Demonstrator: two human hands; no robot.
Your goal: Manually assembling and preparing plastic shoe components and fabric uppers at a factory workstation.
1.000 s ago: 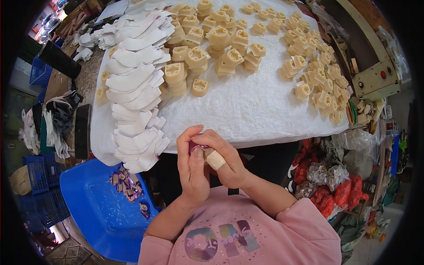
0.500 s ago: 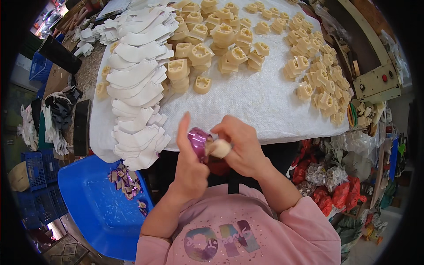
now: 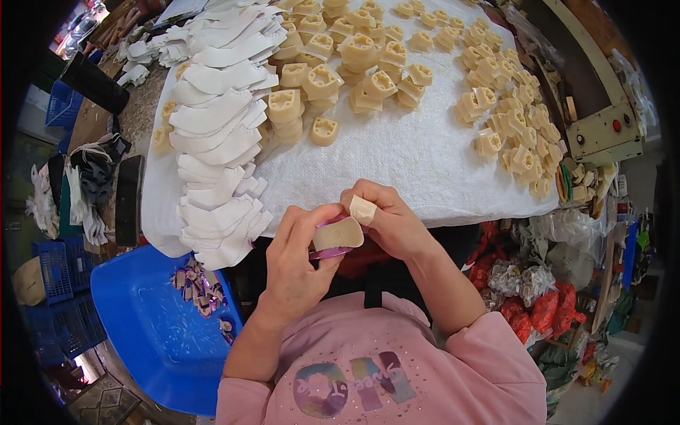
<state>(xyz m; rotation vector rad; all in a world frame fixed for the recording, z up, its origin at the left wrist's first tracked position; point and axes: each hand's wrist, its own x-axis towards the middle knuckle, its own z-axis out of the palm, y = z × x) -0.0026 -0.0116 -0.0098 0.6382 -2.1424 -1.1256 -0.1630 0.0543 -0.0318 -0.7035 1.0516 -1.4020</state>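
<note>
My left hand [image 3: 300, 249] is closed around a cream shoe heel [image 3: 337, 234] with shiny purple covering material [image 3: 331, 253] along its side. The heel's smooth, pale, slightly hollow face is turned upward. At its upper right edge my right hand [image 3: 389, 216] is closed, its fingers curled against the heel. A pale, cloth-like wrap [image 3: 363, 210] shows at the right thumb, beside the heel. The right fingertips are partly hidden. Both hands are above my lap, just off the table's near edge.
A white sheet [image 3: 397, 170] covers the table. Overlapping white curved pieces [image 3: 216, 145] run down its left side. Cream heels [image 3: 358, 53] stand stacked at the back, with more [image 3: 520, 127] on the right. A blue tub [image 3: 163, 361] at lower left holds purple-covered heels [image 3: 200, 287].
The heel has turned so its pale face points up. My left fingers have folded over it from an upright position, and the right thumb has moved up to its upper edge.
</note>
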